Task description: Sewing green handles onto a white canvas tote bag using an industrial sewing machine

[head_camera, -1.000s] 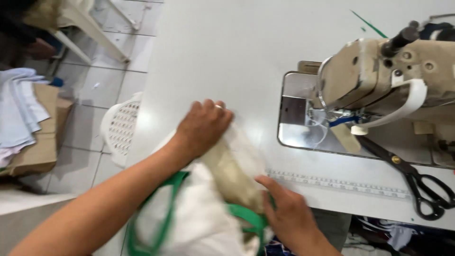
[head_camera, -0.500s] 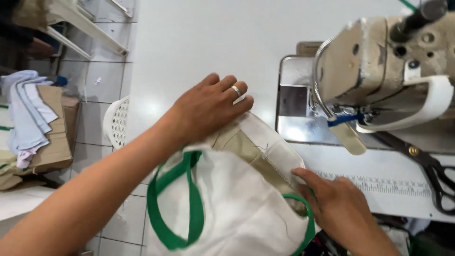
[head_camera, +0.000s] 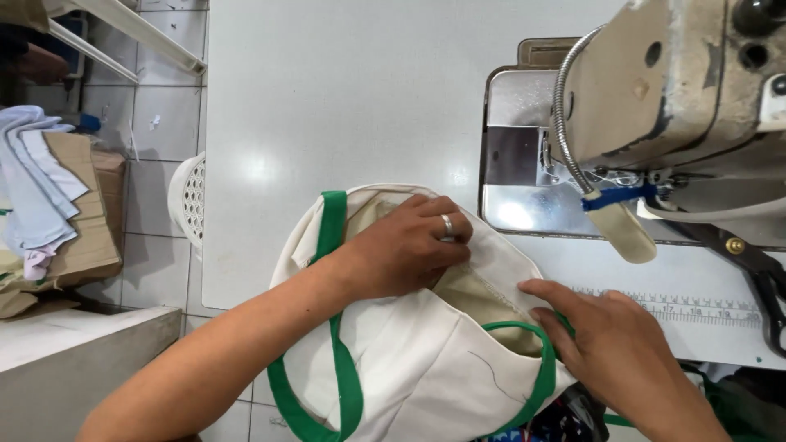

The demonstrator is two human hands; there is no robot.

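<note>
Left hand (head_camera: 405, 250) down on the cream cloth tote bag with green strap handles (head_camera: 409, 368), fingers curled and pressing into the folded top edge, a silver ring on one finger. Right hand (head_camera: 610, 352) flat at the bag's right side — fingertips (head_camera: 532, 288) pinching along the seam at the opening, one green handle loop just under the palm. Bag lying at the near edge of the white surface (head_camera: 344, 98), partly hanging over toward the body, mouth turned up and beige lining showing. Just beyond it, the worn cream industrial sewing machine (head_camera: 671, 82) on its shiny metal bed plate (head_camera: 516, 164), with a blue-taped flexible lamp arm dangling near the needle area. Black-handled scissors (head_camera: 753, 262) resting at the far right, beside a printed ruler strip (head_camera: 671, 304) along the surface's edge. Off to the left on the tiled floor — a white perforated plastic basket (head_camera: 190, 200) and a cardboard box stacked with pale folded cloth (head_camera: 49, 196).
</note>
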